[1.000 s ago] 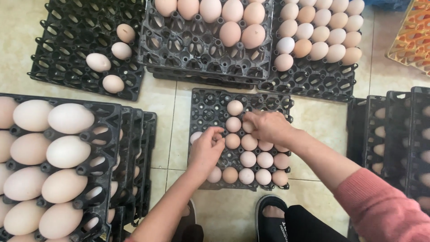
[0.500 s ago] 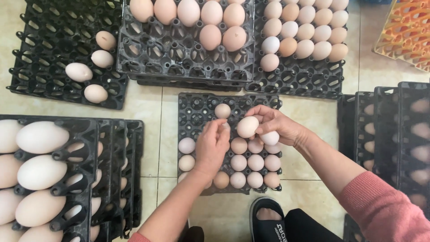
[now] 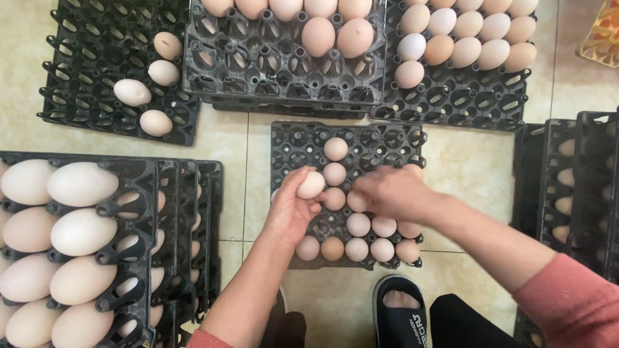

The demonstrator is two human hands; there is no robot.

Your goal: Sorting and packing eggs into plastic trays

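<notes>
Just now, pinched a pale egg (image 3: 311, 185) in the grip of the left hand (image 3: 290, 216), with thumb and fingertips closed round it, and held it clear of the cups above the left part of the black centre tray (image 3: 303, 138) on the tiled floor (image 3: 232, 148). Half a second before, had a like-looking egg at the fingertips of the right hand (image 3: 393, 192), nearer the tray's middle. So judged it as passed across from right to left rather than set down.

Reached with the right hand low over the tray's right half, motion-blurred, with fingers curled down among the seated eggs (image 3: 371, 225). Could not tell whether that grip pinched anything or hung slack.

Left the column of eggs up the tray's middle and the fuller rows at its near edge as they were a moment earlier. Tipped the view a little lower than before, bringing a black sandal (image 3: 400, 316) and a pink sleeve (image 3: 574, 303) further into sight.

Touched none of the neighbouring trays: upper-left tray (image 3: 77, 109) with four eggs, top tray (image 3: 284, 84) with larger eggs, upper-right tray (image 3: 464, 103) well filled, left stack (image 3: 187, 193) loaded with big pale eggs.

Judged the held egg as not yet seated in any cup.
</notes>
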